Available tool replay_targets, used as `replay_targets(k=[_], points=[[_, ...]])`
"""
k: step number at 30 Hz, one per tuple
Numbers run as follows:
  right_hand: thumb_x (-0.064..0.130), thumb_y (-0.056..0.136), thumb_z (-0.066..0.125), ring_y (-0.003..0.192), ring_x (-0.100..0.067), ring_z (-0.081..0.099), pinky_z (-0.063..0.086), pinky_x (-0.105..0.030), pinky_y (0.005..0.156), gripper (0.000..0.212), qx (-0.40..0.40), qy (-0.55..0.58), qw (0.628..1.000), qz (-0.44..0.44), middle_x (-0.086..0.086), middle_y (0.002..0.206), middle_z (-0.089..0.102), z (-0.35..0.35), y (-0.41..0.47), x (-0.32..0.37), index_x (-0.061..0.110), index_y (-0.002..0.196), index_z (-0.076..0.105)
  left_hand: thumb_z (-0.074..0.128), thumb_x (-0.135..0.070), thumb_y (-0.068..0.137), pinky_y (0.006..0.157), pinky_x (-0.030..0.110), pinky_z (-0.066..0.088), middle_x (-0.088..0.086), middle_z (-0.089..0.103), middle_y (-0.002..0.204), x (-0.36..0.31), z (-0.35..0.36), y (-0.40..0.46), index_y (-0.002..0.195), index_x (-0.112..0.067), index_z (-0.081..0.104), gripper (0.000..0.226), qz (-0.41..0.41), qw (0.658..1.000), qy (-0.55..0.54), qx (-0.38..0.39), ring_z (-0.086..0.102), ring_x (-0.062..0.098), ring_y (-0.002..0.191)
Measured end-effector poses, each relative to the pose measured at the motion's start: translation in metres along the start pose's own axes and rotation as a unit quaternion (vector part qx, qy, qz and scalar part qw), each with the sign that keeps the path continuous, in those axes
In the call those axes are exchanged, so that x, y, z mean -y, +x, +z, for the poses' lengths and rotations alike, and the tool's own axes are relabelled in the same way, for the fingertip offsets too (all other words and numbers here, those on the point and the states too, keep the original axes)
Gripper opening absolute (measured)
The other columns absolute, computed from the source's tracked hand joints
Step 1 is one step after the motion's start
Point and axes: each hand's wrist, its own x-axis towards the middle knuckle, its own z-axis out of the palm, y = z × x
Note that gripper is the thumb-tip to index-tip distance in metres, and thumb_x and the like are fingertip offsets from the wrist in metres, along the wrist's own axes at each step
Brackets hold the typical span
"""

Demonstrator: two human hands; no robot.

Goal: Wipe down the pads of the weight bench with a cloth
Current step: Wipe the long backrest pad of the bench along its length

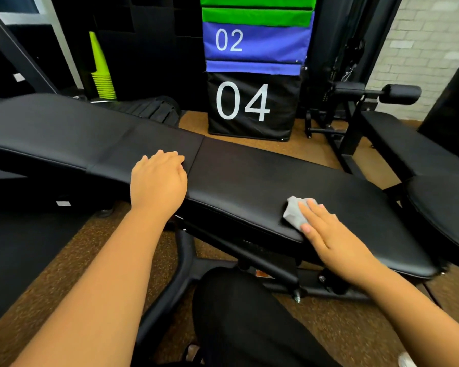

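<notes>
Your right hand [329, 234] presses the grey cloth [296, 211] flat-fingered onto the bench pad [249, 176]; left hand [158, 181] rests relaxed. Foam boxes [252, 104] read "02", "04".

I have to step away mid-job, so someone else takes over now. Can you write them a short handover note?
Left hand: flat and open, resting on the bench's back pad near the seam.
Right hand: straight fingers pressing the grey cloth onto the near edge of the middle pad.
Done: cannot tell which areas are already wiped.
Left: safest to wipe all the pads, including the end pad on the right.
</notes>
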Motion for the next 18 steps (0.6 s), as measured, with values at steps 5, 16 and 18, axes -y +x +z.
replay_targets(k=[5,16,18], points=[[0.043,0.099,0.018,0.125,-0.030,0.036,0.035,-0.043,0.100,0.053,-0.059,-0.069,0.994,-0.060,-0.004,0.145,0.029,0.015,0.036,0.052,0.020,0.146,0.026,0.040,-0.018,0.098,0.109,0.046,0.034,0.009,0.065,0.125,-0.001,-0.001,0.000,0.126,-0.017,0.063,0.036,-0.014,1.000,-0.001,0.005,0.054,0.028,0.124],[0.037,0.101,0.026,0.139,-0.032,0.027,0.027,-0.045,0.111,0.055,-0.069,-0.080,0.979,-0.174,-0.009,0.157,0.022,0.030,0.041,0.102,0.015,0.150,0.026,0.035,-0.018,0.101,0.096,0.044,0.041,0.013,0.060,0.130,0.002,-0.010,-0.004,0.132,-0.018,0.059,0.039,-0.003,1.000,0.004,0.015,0.058,0.035,0.114],[0.040,0.099,0.021,0.138,-0.029,0.030,0.031,-0.042,0.110,0.057,-0.070,-0.086,0.985,-0.135,-0.006,0.157,0.023,0.026,0.018,0.062,0.015,0.150,0.027,0.037,-0.018,0.100,0.096,0.045,0.042,0.013,0.062,0.129,0.001,-0.008,-0.004,0.131,-0.018,0.060,0.038,-0.003,1.000,0.006,0.005,0.060,0.033,0.112]])
